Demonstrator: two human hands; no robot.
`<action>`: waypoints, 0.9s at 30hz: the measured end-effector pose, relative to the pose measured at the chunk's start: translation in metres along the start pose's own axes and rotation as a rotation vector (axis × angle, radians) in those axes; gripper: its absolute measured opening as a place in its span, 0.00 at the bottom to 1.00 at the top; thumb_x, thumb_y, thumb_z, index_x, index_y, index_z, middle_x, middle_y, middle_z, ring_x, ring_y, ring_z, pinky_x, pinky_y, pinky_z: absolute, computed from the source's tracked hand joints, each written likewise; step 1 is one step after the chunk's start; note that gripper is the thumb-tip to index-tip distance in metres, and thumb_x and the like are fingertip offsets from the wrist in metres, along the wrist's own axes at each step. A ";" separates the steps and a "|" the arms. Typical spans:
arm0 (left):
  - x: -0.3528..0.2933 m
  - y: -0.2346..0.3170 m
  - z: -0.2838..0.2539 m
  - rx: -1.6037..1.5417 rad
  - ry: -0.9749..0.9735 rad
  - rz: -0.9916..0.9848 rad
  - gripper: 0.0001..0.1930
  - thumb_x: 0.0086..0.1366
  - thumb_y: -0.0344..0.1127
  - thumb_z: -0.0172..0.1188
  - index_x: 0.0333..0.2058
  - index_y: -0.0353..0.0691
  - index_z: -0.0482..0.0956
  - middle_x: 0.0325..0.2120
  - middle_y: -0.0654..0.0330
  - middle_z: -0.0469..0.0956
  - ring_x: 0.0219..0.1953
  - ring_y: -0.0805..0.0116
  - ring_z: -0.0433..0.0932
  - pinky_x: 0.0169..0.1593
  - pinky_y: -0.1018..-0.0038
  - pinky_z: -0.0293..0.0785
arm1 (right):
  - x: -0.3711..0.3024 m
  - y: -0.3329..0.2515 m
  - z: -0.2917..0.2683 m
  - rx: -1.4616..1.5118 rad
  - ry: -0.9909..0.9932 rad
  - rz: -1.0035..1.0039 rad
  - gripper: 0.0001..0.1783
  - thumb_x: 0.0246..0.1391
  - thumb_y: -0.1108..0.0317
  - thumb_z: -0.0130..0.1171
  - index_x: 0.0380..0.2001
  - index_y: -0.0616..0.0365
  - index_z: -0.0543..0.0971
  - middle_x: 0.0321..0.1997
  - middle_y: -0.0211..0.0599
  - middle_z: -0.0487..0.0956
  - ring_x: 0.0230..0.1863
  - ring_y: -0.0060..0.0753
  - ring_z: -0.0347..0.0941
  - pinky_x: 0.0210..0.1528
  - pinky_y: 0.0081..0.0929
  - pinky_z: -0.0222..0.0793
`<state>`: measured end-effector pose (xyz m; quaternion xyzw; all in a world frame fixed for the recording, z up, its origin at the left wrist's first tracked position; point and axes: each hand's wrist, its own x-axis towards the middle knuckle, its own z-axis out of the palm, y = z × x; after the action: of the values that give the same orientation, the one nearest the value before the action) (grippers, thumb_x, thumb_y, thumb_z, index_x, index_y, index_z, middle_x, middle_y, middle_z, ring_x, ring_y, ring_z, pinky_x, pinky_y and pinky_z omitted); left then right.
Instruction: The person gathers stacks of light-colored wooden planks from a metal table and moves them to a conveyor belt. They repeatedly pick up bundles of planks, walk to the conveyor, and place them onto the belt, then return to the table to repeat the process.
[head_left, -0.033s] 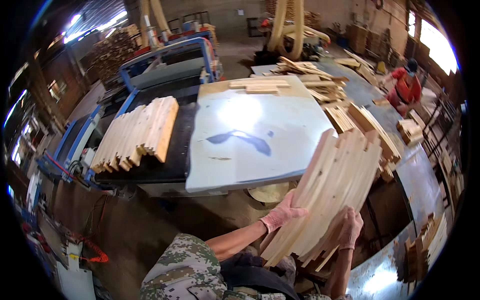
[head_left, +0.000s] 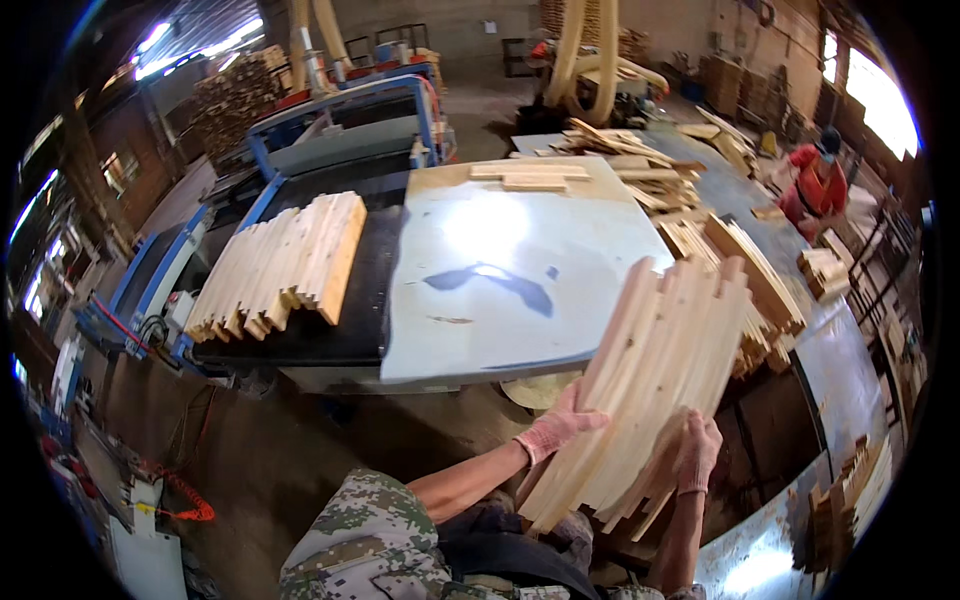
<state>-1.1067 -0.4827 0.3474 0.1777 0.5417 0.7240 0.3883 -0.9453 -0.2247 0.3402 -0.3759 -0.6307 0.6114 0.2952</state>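
Note:
A bundle of pale wooden strips (head_left: pixel 650 380) is held side by side between my two gloved hands, tilted in front of my body. My left hand (head_left: pixel 567 425), in a pink knit glove, grips its left edge with the thumb over the top face. On the lower right edge, my right hand (head_left: pixel 697 452) is closed round the strips, its fingers partly hidden. The strips' ends are uneven. A second row of wooden strips (head_left: pixel 285 262) lies on the black conveyor belt (head_left: pixel 372 290) to the left.
Ahead stands a pale sheet-topped table (head_left: pixel 480 340) with a few short boards (head_left: pixel 530 175) at its far edge. A blue-framed machine (head_left: pixel 340 130) spans the belt. More wood (head_left: pixel 690 235) is stacked on the right, where a person in red (head_left: pixel 815 190) works beyond a metal table (head_left: pixel 840 350).
The bundle in my hands has shifted slightly to the left, and both hands keep their hold. The surroundings sit a little further right in the picture.

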 end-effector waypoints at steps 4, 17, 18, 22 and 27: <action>-0.028 0.020 -0.113 -0.063 0.269 -0.038 0.56 0.60 0.53 0.76 0.75 0.34 0.50 0.62 0.47 0.72 0.65 0.59 0.70 0.69 0.62 0.68 | 0.017 -0.023 0.135 -0.131 -0.356 -0.024 0.19 0.61 0.56 0.68 0.40 0.65 0.83 0.34 0.30 0.80 0.35 0.23 0.71 0.39 0.28 0.69; -0.016 0.088 -0.336 -0.070 0.468 0.040 0.47 0.64 0.49 0.75 0.72 0.33 0.59 0.62 0.49 0.75 0.61 0.58 0.76 0.65 0.62 0.74 | 0.060 -0.026 0.418 -0.217 -0.766 -0.018 0.41 0.56 0.50 0.72 0.63 0.70 0.74 0.56 0.52 0.83 0.55 0.41 0.79 0.60 0.37 0.72; -0.015 0.101 -0.354 0.066 0.521 -0.021 0.50 0.62 0.56 0.75 0.72 0.32 0.61 0.64 0.45 0.74 0.64 0.53 0.75 0.67 0.61 0.73 | 0.042 -0.051 0.436 -0.276 -0.777 -0.016 0.41 0.56 0.50 0.72 0.63 0.70 0.74 0.56 0.52 0.83 0.55 0.41 0.79 0.60 0.36 0.71; 0.031 0.175 -0.411 0.988 0.718 -0.363 0.56 0.57 0.67 0.72 0.72 0.33 0.63 0.64 0.37 0.73 0.66 0.42 0.74 0.68 0.58 0.72 | 0.078 -0.042 0.501 -0.297 -0.736 -0.049 0.41 0.57 0.48 0.71 0.62 0.69 0.74 0.54 0.51 0.84 0.54 0.42 0.79 0.59 0.36 0.72; 0.050 0.215 -0.457 1.237 0.990 -0.524 0.53 0.63 0.72 0.61 0.74 0.39 0.60 0.70 0.43 0.66 0.70 0.44 0.70 0.69 0.55 0.70 | 0.077 -0.040 0.604 -0.316 -0.853 -0.069 0.37 0.58 0.49 0.71 0.61 0.66 0.75 0.50 0.45 0.85 0.49 0.37 0.79 0.55 0.35 0.73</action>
<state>-1.5275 -0.7641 0.3776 -0.1115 0.9735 0.1767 0.0935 -1.4946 -0.4908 0.3262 -0.1098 -0.7937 0.5975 -0.0317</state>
